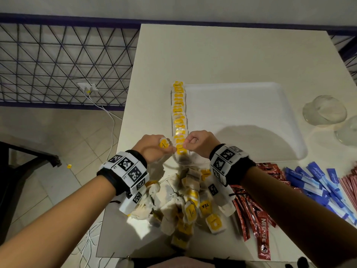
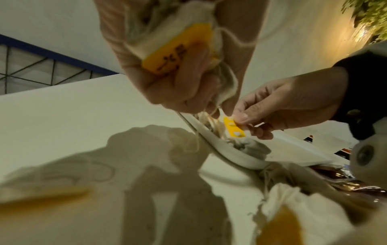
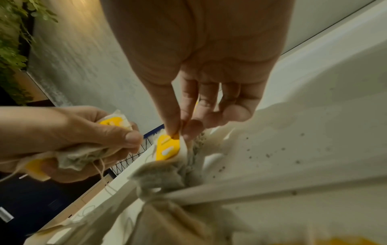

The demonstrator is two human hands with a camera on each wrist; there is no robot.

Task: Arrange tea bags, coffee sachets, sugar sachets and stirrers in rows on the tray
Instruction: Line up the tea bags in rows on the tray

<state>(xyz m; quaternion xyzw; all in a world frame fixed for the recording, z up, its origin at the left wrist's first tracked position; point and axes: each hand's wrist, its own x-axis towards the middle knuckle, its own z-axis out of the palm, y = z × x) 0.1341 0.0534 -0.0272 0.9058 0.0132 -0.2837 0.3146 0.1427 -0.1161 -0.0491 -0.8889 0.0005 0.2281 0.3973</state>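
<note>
2 clear plastic cups (image 1: 324, 110) are lying near the right edge of the table (image 1: 222, 55). A white cable (image 1: 110, 120) is hanging from a wall socket (image 1: 87, 87) past the left edge. A small yellow tag (image 1: 69, 166) is lying on the tiled floor (image 1: 63, 136).

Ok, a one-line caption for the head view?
Right hand places a tea bag ending the tray's left-edge row; left hand holds spares.

Bare forearms, no sleeves. Each wrist w/ a black cuff under white blocky bands: left wristband (image 1: 127, 171), right wristband (image 1: 227, 161), both covered in b/w square fiducial tags. Hands bare, no rings.
</note>
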